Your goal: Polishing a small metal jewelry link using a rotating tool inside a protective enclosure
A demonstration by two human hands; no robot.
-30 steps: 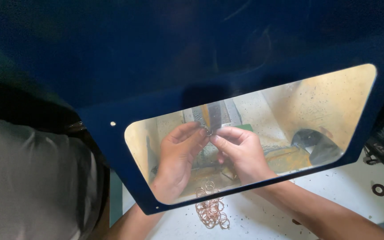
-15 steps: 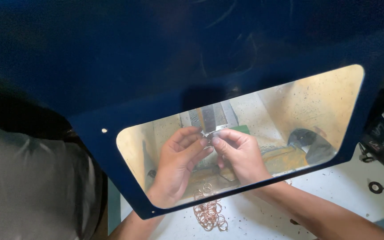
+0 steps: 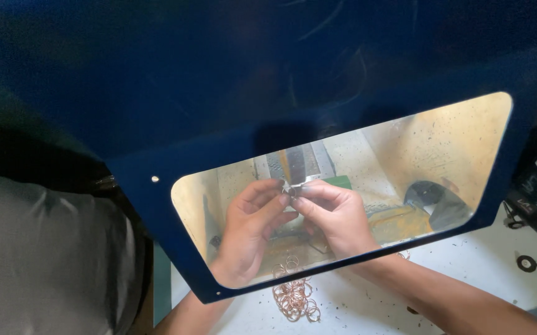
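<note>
A small metal ring (image 3: 291, 189) is pinched between the fingers of the left hand (image 3: 250, 229) and right hand (image 3: 337, 217), seen through a blue shield (image 3: 281, 80); copper rings (image 3: 293, 294) are heaped on the worktop (image 3: 467, 260) near its front edge.

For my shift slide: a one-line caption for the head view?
Behind a blue guard's window, left hand and right hand pinch a small ring above copper rings.

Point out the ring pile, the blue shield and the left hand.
ring pile (image 3: 294, 296), head view, middle of the copper heap.
blue shield (image 3: 237, 80), head view, its upper panel.
left hand (image 3: 248, 226), head view, back of the hand.
</note>
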